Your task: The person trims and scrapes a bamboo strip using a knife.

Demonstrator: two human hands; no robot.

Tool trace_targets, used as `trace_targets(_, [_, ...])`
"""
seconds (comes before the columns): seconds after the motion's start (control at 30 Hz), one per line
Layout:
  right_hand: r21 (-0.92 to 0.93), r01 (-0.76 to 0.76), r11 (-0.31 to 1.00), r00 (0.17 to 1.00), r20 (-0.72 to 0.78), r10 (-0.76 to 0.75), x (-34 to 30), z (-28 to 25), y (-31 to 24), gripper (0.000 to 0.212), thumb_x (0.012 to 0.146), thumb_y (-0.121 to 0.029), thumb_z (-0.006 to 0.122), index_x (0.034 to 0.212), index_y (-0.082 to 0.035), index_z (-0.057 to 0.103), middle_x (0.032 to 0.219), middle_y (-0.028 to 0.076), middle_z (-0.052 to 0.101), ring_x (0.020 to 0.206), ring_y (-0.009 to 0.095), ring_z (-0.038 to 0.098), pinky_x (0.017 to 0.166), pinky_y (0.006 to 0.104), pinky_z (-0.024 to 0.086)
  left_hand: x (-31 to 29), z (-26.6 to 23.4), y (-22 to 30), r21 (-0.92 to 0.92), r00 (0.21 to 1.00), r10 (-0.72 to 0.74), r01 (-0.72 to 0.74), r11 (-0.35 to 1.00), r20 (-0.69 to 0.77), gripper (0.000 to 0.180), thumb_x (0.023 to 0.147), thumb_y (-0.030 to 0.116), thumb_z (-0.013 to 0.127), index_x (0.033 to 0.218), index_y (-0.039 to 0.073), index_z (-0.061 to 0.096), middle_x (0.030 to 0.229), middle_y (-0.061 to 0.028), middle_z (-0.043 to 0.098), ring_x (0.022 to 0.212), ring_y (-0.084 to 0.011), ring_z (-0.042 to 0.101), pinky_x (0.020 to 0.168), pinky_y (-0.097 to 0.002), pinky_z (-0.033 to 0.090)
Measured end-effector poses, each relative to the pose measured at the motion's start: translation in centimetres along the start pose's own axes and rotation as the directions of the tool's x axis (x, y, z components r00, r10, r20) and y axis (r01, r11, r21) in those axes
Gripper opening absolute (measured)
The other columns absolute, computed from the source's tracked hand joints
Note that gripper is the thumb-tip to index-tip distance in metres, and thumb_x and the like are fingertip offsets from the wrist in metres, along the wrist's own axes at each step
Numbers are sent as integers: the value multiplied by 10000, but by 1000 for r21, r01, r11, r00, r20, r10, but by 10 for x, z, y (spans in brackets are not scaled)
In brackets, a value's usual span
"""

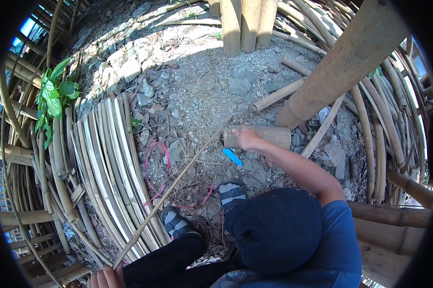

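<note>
At the lower left edge, my left hand [106, 277] is closed round the near end of a long thin bamboo strip [171, 188]. The strip slants up and away to the middle of the view, its far end beside my right hand [249, 138]. My right hand is curled over the left end of a short bamboo section [276, 138] that lies on the ground. What its fingers grip is too small to make out. Just below that section lies a blue tool [233, 157], which looks like a box cutter.
Split bamboo slats [112, 158] lie side by side at left. A loose pink cord [169, 158] curls on the stony ground. A thick bamboo post [341, 67] leans at right, with more posts [249, 26] at the far side. A dark cap [279, 230] hides the lower middle.
</note>
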State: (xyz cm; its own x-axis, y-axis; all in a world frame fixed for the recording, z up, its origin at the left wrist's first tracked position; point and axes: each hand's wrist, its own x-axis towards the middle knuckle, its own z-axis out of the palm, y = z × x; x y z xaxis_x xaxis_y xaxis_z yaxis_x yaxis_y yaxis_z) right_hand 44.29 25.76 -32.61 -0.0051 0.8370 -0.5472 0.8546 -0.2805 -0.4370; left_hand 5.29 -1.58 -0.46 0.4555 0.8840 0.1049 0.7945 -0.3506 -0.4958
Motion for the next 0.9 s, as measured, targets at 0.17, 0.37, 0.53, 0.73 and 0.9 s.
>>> trace_targets(0.17, [-59,-9,998,1000,-11,8,6,12,8,686,1066,-480,329,1066,102,692,1167,342,652,1161,498,600,1029,524,461,-3,-11,2,-89,984,-38,54,995,176,195,963,227,699,996,35,700,669,-72,560,552,-238,554,487,-351,435])
trace_targets(0.37, [108,45,993,998,-46,-40,-7,-36,-11,726,1064,-501,342,1003,139,679,1111,390,642,1119,508,611,987,524,467,-18,-7,-12,-143,974,-209,220,965,90,192,951,233,714,959,42,699,683,-81,590,570,-261,586,502,-371,459])
trace_targets(0.53, [-106,416,903,905,-49,-423,-52,-82,-67,665,1068,-493,354,895,83,637,880,332,665,869,486,659,856,554,493,-47,-19,-9,-120,926,-377,378,918,26,187,888,194,798,973,34,752,644,-78,610,528,-248,576,485,-371,452])
trace_targets(0.73, [-236,495,836,839,-122,-531,-68,-89,-115,592,1077,-472,356,931,36,621,754,275,639,765,492,640,764,577,494,-92,-32,3,-63,899,-438,437,897,4,209,897,227,793,919,29,730,645,-85,587,553,-252,561,502,-376,438])
trace_targets(0.9, [-282,338,898,884,-234,-406,-23,-112,-84,676,1075,-497,297,852,20,673,805,272,684,780,483,670,749,583,517,-117,-29,13,-127,895,-437,425,896,-87,291,906,266,787,761,44,666,600,-69,532,530,-234,522,488,-381,406])
